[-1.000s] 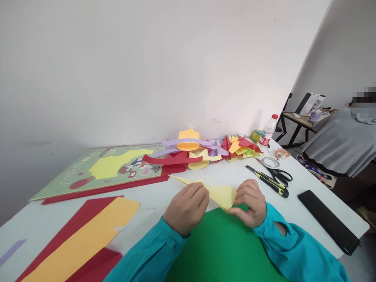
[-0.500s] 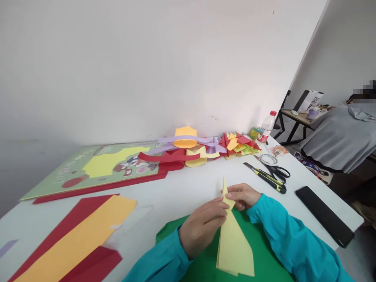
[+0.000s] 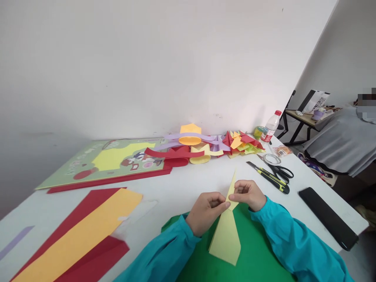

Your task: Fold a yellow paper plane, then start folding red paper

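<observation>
Now the folded yellow paper (image 3: 225, 241) is held with its narrow tip pointing away, whereas a second ago it was pointed leftward. It is pinched near its narrow waist by the left hand (image 3: 206, 211) and the right hand (image 3: 248, 194), partly covered by their fingertips, its wide end hanging between the forearms, above the green sheet (image 3: 252, 250). Beyond and right of the right hand, a cutter (image 3: 272, 181) and scissors (image 3: 278, 170) are laid on the desk (image 3: 176, 190); left of the left hand, an orange strip (image 3: 79, 235) is rested across red paper (image 3: 69, 213).
</observation>
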Tool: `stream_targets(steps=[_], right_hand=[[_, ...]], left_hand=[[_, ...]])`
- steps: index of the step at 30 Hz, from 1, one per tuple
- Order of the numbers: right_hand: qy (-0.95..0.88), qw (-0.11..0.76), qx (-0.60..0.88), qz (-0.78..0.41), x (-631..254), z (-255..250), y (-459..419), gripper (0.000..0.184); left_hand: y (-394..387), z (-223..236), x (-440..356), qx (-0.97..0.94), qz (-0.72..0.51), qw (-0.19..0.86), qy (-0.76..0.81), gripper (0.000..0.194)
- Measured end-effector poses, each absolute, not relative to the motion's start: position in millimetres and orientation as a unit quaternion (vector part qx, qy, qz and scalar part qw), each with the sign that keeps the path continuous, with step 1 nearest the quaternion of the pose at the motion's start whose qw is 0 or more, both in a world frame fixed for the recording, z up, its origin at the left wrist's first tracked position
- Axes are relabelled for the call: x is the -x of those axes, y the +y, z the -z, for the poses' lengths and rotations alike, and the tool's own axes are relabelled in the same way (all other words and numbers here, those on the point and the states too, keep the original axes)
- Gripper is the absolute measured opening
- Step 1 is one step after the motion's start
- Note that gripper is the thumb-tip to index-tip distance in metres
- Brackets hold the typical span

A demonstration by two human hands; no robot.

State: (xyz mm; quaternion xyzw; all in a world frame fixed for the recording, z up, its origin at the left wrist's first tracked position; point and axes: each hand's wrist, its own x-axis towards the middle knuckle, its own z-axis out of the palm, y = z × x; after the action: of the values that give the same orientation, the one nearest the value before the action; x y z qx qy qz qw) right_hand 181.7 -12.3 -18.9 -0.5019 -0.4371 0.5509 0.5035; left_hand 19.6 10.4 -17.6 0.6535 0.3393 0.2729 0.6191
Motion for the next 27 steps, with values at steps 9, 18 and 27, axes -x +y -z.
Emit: stream_targets(steps=[9, 18, 27], right_hand=[[-0.478, 0.463, 0.525, -0.531, -182, 22, -13, 0.036], [-0.399, 0.52, 0.553, -0.513, -204, 37, 4, 0.037], [-0.352, 0.551, 0.589, -0.475, -212, 54, 13, 0.039]], left_hand=[[16, 25, -14, -0.61, -0.198, 0.68, 0.356, 0.039], [20, 22, -10, -0.636, -0.165, 0.66, 0.365, 0.023], [24, 35, -8, -0.652, -0.167, 0.623, 0.399, 0.019]])
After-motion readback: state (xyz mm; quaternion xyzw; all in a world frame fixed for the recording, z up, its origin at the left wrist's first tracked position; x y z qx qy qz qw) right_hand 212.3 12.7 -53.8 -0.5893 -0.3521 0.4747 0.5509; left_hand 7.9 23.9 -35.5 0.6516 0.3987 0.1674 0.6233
